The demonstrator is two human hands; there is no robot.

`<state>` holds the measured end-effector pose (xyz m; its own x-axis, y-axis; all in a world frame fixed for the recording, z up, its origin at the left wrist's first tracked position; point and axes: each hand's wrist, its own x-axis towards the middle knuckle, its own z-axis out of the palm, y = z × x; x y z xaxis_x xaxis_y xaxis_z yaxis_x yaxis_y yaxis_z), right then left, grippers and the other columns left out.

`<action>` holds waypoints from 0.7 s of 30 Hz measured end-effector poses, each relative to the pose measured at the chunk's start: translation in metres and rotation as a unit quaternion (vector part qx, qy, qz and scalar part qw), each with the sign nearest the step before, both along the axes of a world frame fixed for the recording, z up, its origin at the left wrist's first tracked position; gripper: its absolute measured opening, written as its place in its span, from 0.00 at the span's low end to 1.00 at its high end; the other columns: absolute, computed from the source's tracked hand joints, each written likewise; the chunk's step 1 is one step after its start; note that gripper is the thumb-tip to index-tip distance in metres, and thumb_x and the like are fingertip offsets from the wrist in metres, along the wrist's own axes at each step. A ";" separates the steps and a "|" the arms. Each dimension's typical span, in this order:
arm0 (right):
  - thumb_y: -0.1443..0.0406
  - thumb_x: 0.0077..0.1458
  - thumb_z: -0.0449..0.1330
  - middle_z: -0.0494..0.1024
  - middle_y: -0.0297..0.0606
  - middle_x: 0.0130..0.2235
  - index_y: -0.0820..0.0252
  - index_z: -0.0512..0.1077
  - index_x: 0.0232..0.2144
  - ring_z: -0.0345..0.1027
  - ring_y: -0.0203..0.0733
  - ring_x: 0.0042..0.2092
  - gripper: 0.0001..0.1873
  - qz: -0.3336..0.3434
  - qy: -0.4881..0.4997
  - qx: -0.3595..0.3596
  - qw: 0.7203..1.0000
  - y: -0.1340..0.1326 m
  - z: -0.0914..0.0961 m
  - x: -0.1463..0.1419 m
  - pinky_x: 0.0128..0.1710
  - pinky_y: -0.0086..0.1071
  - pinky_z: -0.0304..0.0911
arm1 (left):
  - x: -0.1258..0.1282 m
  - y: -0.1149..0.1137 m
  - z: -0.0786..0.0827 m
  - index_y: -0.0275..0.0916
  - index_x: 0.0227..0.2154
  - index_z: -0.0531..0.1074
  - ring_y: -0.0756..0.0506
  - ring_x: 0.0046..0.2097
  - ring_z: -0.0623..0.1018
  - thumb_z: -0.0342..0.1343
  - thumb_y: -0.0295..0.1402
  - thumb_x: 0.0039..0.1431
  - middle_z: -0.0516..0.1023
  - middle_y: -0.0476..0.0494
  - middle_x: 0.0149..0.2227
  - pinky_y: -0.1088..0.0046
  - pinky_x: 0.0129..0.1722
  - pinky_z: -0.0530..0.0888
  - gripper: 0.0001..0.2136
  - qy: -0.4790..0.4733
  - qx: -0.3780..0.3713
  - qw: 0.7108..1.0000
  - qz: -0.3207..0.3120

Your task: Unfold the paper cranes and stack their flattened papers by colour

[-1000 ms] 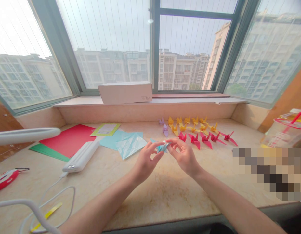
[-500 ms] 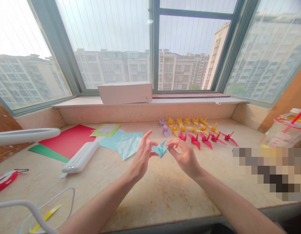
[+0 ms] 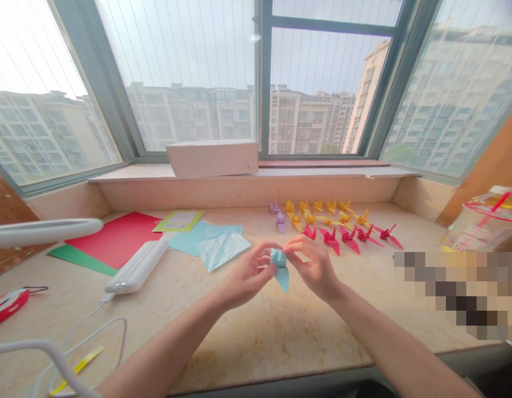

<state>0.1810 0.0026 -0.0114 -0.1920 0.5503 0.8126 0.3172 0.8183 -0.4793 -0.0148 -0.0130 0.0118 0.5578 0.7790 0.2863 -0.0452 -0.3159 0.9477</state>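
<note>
A small light-blue folded paper crane (image 3: 280, 267) hangs between both my hands above the marble counter (image 3: 256, 326), one pointed flap drooping downward. My left hand (image 3: 248, 275) has its fingers curled and pinches the crane's left side. From the right, my right hand (image 3: 313, 263) pinches the top of it with thumb and fingertips. Just behind my hands lie rows of finished cranes: red ones (image 3: 350, 236), yellow ones (image 3: 322, 210) and purple ones (image 3: 279, 217).
Light-blue paper sheets (image 3: 217, 244), a red sheet (image 3: 115, 237) and a green sheet (image 3: 79, 257) lie at the left. A white power bank (image 3: 136, 266) with its cable, a white box (image 3: 213, 157) on the sill and a plastic cup (image 3: 484, 224) at right.
My left fingers, spread half a second ago, have closed on the crane. The crane has turned so a flap now points down, and both hands have dropped slightly.
</note>
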 end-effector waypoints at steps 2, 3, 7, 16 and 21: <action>0.68 0.60 0.60 0.77 0.39 0.37 0.55 0.76 0.36 0.73 0.43 0.39 0.05 -0.002 -0.020 0.020 1.000 0.000 -0.001 0.000 0.39 0.37 0.69 | 0.002 0.000 -0.003 0.39 0.47 0.66 0.44 0.42 0.78 0.56 0.39 0.63 0.76 0.42 0.38 0.70 0.38 0.72 0.14 0.022 0.006 0.999 0.025; 0.68 0.60 0.60 0.77 0.40 0.37 0.55 0.76 0.36 0.73 0.42 0.40 0.05 -0.004 -0.026 0.028 0.999 -0.001 -0.002 -0.001 0.39 0.37 0.69 | 0.002 0.000 -0.004 0.38 0.47 0.66 0.44 0.41 0.79 0.56 0.40 0.62 0.77 0.43 0.37 0.71 0.37 0.72 0.14 0.032 0.010 0.999 0.043; 0.69 0.59 0.61 0.77 0.39 0.37 0.55 0.76 0.36 0.73 0.42 0.39 0.05 -0.016 -0.022 0.046 0.999 -0.003 -0.001 -0.004 0.39 0.37 0.69 | 0.006 0.002 -0.008 0.37 0.43 0.70 0.43 0.40 0.80 0.55 0.42 0.62 0.80 0.42 0.35 0.70 0.38 0.73 0.13 0.050 0.023 0.994 0.094; 0.69 0.58 0.62 0.79 0.39 0.38 0.55 0.76 0.36 0.74 0.43 0.40 0.04 -0.027 -0.017 0.029 0.999 -0.004 -0.001 -0.005 0.42 0.39 0.68 | 0.005 0.009 -0.018 0.38 0.38 0.74 0.45 0.39 0.80 0.57 0.41 0.61 0.81 0.44 0.34 0.72 0.39 0.73 0.11 0.030 0.054 0.983 0.172; 0.67 0.57 0.62 0.79 0.39 0.38 0.56 0.77 0.36 0.74 0.43 0.40 0.04 -0.016 -0.007 -0.006 1.000 -0.008 0.000 -0.009 0.42 0.38 0.68 | 0.004 0.011 -0.019 0.37 0.37 0.75 0.46 0.37 0.78 0.57 0.41 0.61 0.80 0.44 0.33 0.72 0.37 0.72 0.12 0.033 0.079 0.975 0.203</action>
